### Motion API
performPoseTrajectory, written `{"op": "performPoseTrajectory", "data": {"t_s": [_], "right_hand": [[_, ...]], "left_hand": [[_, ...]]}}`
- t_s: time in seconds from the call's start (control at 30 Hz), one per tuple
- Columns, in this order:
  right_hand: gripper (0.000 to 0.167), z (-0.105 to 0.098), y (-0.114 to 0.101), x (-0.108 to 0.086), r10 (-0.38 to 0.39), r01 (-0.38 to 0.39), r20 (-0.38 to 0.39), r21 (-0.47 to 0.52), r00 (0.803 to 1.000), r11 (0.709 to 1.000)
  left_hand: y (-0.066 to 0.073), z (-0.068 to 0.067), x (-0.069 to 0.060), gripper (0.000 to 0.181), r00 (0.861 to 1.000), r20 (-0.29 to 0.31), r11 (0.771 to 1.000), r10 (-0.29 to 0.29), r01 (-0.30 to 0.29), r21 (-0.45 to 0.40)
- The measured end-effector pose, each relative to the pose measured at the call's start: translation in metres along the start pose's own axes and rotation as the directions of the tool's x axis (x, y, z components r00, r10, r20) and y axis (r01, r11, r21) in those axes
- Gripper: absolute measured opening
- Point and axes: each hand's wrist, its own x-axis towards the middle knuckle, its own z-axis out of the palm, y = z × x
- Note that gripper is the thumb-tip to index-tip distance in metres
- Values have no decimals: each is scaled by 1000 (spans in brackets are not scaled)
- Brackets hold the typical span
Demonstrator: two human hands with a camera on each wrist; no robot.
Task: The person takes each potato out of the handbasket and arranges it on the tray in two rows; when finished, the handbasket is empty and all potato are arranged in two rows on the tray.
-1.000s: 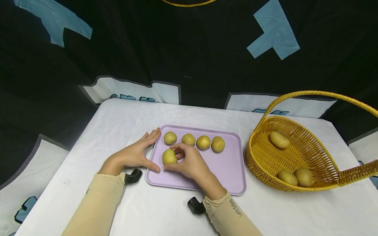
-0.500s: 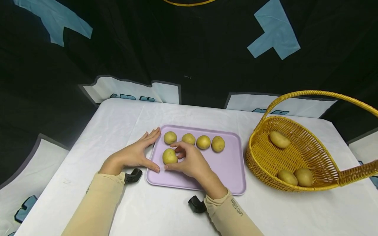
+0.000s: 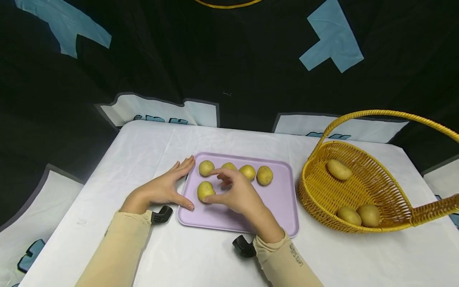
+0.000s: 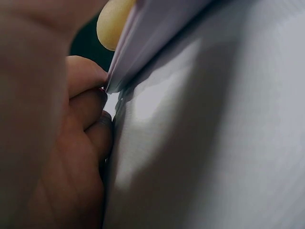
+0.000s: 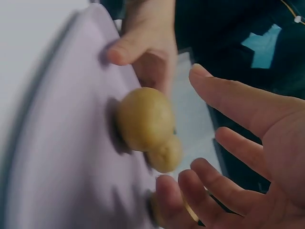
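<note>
A lilac tray (image 3: 272, 211) lies on the white-covered table. My left hand (image 3: 165, 186) rests at its left rim with the fingers spread, and the thumb lies on the rim. At the tray's left sits a round potato (image 3: 205, 190). My right hand (image 3: 241, 194) is just right of that potato, fingers and thumb apart; the right wrist view shows a gap between the hand and the potato (image 5: 145, 119). Behind them, along the tray's back, runs a row of several potatoes, including a left one (image 3: 206, 168) and a right one (image 3: 264, 175); my right hand partly covers one between.
A yellow wicker basket (image 3: 315, 211) with a tall arched handle (image 3: 387, 113) stands to the right of the tray. Inside are three potatoes, one oblong (image 3: 338, 170) at the back and two at the front. A black printed cloth (image 3: 229, 59) hangs behind the table.
My right hand has let go of the front potato and drawn slightly to the right, its fingers spreading. The potato stays in place on the tray. My left hand has not moved.
</note>
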Motion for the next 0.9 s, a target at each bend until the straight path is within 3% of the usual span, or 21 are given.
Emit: {"op": "performPoseTrajectory", "data": {"t_s": [0.37,0.9], "right_hand": [[58,-31,-8,-6,40,-40,2,67,999,997],[54,-101,-4,-36,56,-60,-31,-151,998,987]], "left_hand": [[1,0,0,136,1000,-6,1000,11,-12,-21],[3,0,0,138,1000,-5,1000,7,-7,-18]]}}
